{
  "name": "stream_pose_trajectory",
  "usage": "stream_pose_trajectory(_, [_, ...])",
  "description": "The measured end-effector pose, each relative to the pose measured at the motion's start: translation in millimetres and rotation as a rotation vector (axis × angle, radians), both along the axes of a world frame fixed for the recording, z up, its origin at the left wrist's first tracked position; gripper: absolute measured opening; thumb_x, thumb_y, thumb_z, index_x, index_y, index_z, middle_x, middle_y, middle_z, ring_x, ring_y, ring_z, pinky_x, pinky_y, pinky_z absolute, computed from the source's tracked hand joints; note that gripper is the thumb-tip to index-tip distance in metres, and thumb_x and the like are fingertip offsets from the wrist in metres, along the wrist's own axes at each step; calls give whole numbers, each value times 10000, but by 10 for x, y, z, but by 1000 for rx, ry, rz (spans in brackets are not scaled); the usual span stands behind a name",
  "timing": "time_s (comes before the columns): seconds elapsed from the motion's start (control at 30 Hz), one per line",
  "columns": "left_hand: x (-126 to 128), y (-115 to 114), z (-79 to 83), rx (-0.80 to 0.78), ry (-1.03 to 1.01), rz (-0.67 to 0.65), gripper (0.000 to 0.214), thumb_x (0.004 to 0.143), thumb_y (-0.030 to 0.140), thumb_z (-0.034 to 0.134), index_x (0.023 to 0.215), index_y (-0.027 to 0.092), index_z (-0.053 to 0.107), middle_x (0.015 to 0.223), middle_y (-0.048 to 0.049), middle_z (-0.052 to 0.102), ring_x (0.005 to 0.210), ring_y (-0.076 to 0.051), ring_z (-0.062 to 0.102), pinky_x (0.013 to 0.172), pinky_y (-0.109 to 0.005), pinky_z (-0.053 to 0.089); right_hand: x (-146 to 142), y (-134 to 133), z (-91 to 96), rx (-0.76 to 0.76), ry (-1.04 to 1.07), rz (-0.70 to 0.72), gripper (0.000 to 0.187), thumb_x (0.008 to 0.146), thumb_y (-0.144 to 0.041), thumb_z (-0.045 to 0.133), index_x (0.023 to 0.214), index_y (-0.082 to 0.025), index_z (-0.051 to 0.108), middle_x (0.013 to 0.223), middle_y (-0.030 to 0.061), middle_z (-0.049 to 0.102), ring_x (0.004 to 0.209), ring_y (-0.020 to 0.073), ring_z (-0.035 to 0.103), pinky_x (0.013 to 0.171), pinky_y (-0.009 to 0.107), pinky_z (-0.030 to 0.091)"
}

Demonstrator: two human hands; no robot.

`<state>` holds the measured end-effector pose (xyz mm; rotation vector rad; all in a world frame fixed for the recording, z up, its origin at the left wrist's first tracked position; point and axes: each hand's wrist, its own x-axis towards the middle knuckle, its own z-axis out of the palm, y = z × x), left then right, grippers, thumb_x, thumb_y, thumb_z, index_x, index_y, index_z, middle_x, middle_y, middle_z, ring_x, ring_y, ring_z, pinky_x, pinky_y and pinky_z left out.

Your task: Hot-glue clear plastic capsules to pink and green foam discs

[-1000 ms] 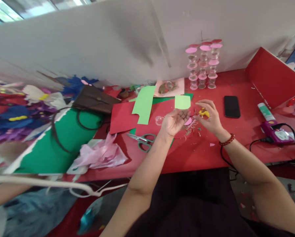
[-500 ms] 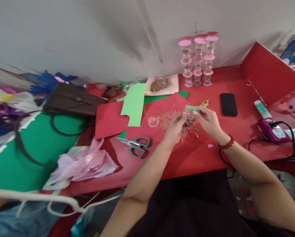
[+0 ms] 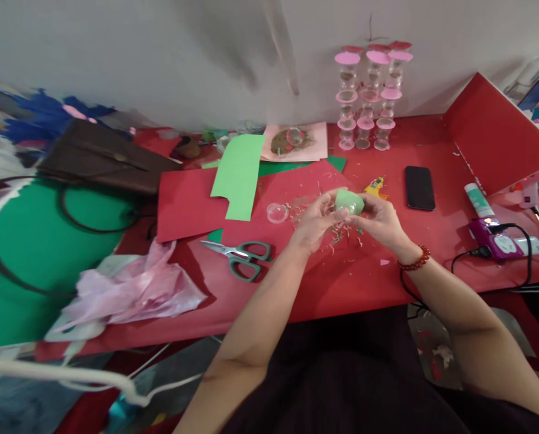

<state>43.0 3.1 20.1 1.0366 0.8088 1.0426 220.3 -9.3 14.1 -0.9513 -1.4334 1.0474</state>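
Between my two hands is a small clear plastic cup (image 3: 353, 210) with a piece of light green paper (image 3: 347, 198) against it. My left hand (image 3: 315, 222) grips it from the left, thumb on the near side. My right hand (image 3: 380, 220) has its fingers closed on the paper and cup from the right. Under my hands lie paper shavings (image 3: 332, 241). To the left sits a clear round plastic piece (image 3: 277, 213). Green-handled scissors (image 3: 242, 259) lie partly open nearer the table's front. Just beyond my right hand is a yellow object (image 3: 376, 185), perhaps a cutter.
Light green paper (image 3: 239, 175) and red sheets (image 3: 190, 199) lie left. Stacked clear cups with pink discs (image 3: 365, 123) stand at the back. A phone (image 3: 420, 187), glue stick (image 3: 478, 200) and purple power adapter (image 3: 492, 238) are right. A pink plastic bag (image 3: 138, 289) lies front left.
My hands have turned the cup and green paper; the paper now spreads across the cup's upper side, facing me. The view has shifted slightly to the right.
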Motion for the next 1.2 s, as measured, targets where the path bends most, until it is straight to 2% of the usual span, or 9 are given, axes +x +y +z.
stream_pose_trajectory(0.07, [-27,14,21,-67,-53,-98,582,568,491,1012,1027,234,765,966,-16,744,778,-126,637,703,-260,512,10,6,17,-12,-19,-10,570,607,-624,968,945,-216,759,863,27,765,789,186,676,758,355,576])
stream_pose_trajectory(0.2, [-19,22,11,-114,-126,-44,476,553,372,1024,943,220,797,853,8,750,681,-95,632,631,-232,497,40,23,11,13,-65,-81,518,628,-627,957,874,-219,752,833,24,758,772,177,675,763,354,580])
stream_pose_trajectory(0.33, [3,8,23,-139,-177,-18,443,567,291,1003,943,204,787,847,-1,761,683,-113,656,638,-254,506,106,40,-13,50,-14,-295,402,876,-604,779,755,-229,699,711,2,678,686,153,622,724,341,569])
stream_pose_trajectory(0.43, [12,-4,47,-178,-180,-20,431,568,264,998,924,198,764,836,5,754,669,-120,659,632,-265,503,171,52,6,112,4,-415,301,909,-535,759,834,-249,702,811,13,697,771,162,645,764,335,578])
stream_pose_trajectory(0.57, [25,-6,39,-170,-191,1,465,556,287,1013,934,197,757,842,5,755,671,-117,655,623,-263,494,191,43,55,65,-27,-269,386,854,-505,805,1158,-280,727,1166,58,742,984,185,676,828,330,595])
stream_pose_trajectory(0.67, [29,-9,28,-155,-174,7,503,546,300,1022,959,204,754,839,11,758,665,-110,648,618,-255,488,150,27,54,-53,3,-141,249,875,-457,760,987,-235,769,960,40,760,859,170,677,799,332,590])
stream_pose_trajectory(0.77, [30,-20,36,-143,-135,9,524,512,295,1036,939,200,749,801,27,742,650,-100,635,616,-246,485,111,22,29,-49,-8,-144,157,843,-370,755,857,-214,771,835,21,746,768,158,659,747,328,569])
stream_pose_trajectory(0.97, [50,-34,46,-147,-133,23,507,500,264,1036,884,181,716,794,19,735,683,-106,647,616,-243,480,96,27,25,-36,-84,-202,113,800,-324,747,791,-215,771,743,5,735,678,143,624,655,308,520])
stream_pose_trajectory(1.2, [43,-8,20,-164,-202,26,467,586,291,1004,910,197,682,856,15,743,717,-124,678,630,-263,498,80,20,64,-143,88,-139,222,841,-447,743,834,-226,756,790,22,746,702,148,659,693,322,571])
